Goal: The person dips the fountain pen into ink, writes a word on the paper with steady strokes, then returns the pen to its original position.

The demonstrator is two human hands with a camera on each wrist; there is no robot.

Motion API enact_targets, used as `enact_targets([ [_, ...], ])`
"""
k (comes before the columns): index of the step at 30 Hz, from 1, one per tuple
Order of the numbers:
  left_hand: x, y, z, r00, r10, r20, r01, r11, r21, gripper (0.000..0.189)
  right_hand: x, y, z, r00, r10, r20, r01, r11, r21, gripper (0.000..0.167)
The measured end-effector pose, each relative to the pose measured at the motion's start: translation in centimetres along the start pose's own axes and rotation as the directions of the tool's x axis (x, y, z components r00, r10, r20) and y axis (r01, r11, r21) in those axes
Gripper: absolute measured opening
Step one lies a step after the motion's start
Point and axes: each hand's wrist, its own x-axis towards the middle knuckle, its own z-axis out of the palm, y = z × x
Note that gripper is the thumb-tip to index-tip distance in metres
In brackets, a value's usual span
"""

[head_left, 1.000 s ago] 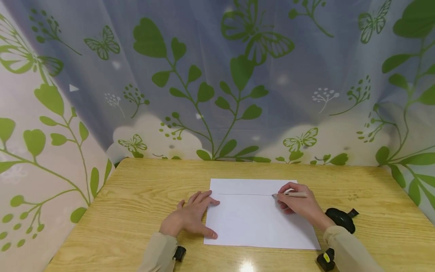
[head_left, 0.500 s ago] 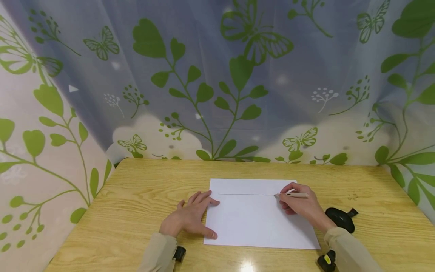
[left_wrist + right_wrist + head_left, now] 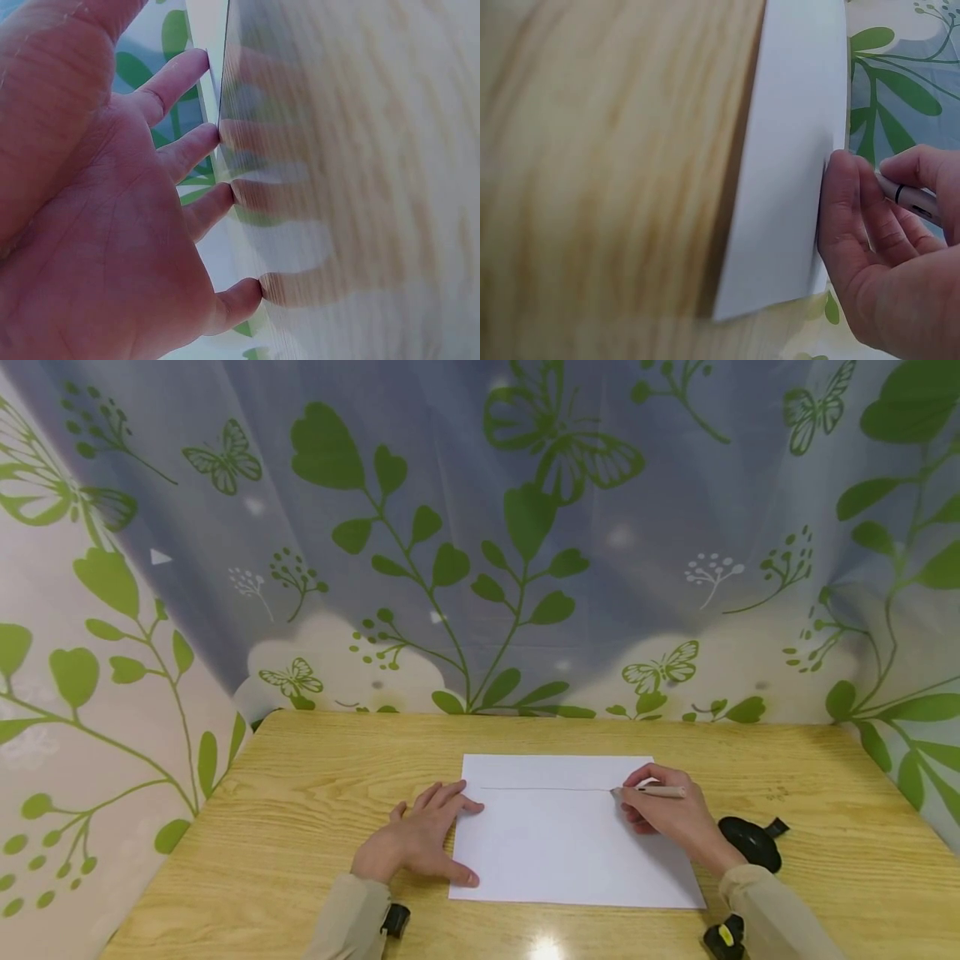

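A white sheet of paper (image 3: 562, 852) lies on the wooden table, with a thin dark line (image 3: 547, 789) running across its upper part. My right hand (image 3: 675, 814) pinches a light-coloured pen (image 3: 663, 792), its tip at the right end of that line. In the right wrist view, the pen's pale barrel (image 3: 919, 201) with a black ring shows between thumb and fingers, and the other fingers rest by the paper (image 3: 791, 142). My left hand (image 3: 420, 842) is spread at the sheet's left edge, thumb and a fingertip on the paper, the other fingertips touching the tabletop.
Right of the paper, a black rounded object (image 3: 750, 843) with a short strap lies on the wooden table (image 3: 322, 760). Black wrist devices (image 3: 395, 920) show at both sleeves. A curtain (image 3: 450, 527) with green leaves and butterflies hangs behind the table's far edge.
My right hand and the pen have slid slightly to the right, and the drawn line has grown longer that way. The left hand has stayed in place.
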Motion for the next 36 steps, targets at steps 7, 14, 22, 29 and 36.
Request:
enact_targets([
  [7,0.04,0.01,-0.12,1.000,0.001,0.002,-0.001,1.000,-0.002,0.088,-0.06,0.09,-0.04,1.000,-0.004,-0.019,0.004,1.000,0.000,0.027],
  [14,-0.02,0.09,-0.19,1.000,0.001,0.008,-0.001,1.000,0.000,0.088,-0.29,0.14,-0.08,0.999,-0.006,-0.039,0.005,1.000,-0.025,0.026],
  [22,-0.03,0.12,-0.26,1.000,0.000,0.002,0.000,1.000,0.007,0.087,-0.42,0.13,-0.17,0.998,0.005,-0.055,-0.007,1.000,-0.022,0.026],
  [29,0.01,0.18,-0.29,1.000,-0.003,0.007,0.003,1.000,0.015,0.088,-0.57,0.17,-0.33,0.997,0.022,-0.069,-0.023,1.000,-0.012,0.025],
  [36,-0.06,0.19,-0.20,1.000,-0.005,0.007,0.005,1.000,0.012,0.088,-0.86,0.32,-0.49,0.997,0.034,-0.075,-0.036,0.999,-0.023,0.025],
])
